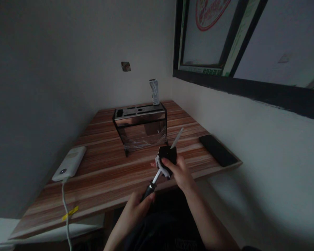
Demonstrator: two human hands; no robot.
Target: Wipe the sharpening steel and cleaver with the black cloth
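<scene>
1. L hand: fingers closed round the dark handle of a long thin tool, near edge of tabletop, approx. mid-scene.
2. Tool slants from near L to far R; pale shaft, w/ a collar where it meets the handle.
3. R hand: gripping a black pad w/ a pale grey edge on its near L side, thumb on top. Pad's material unclear in dim light.
4. Shaft runs into the pad's near side; a pale length sticks out the far R side. Whether pad is wrapped round it or just pressed on: can't tell.
5. Beyond the hands, mid-tabletop: upright rack, slotted metal top, dark frame, see-through front w/ crinkled plastic film low down.
6. Pale grey handle stands up from the rack's top, far R end.
7. L side of tabletop: white power bank w/ cable from its near end, running over the near edge; yellow tape across cable there.
8. R side, by the wall: black phone, lying flat.
9. Far wall: small dark patch. Upper R: dark-framed window.
</scene>
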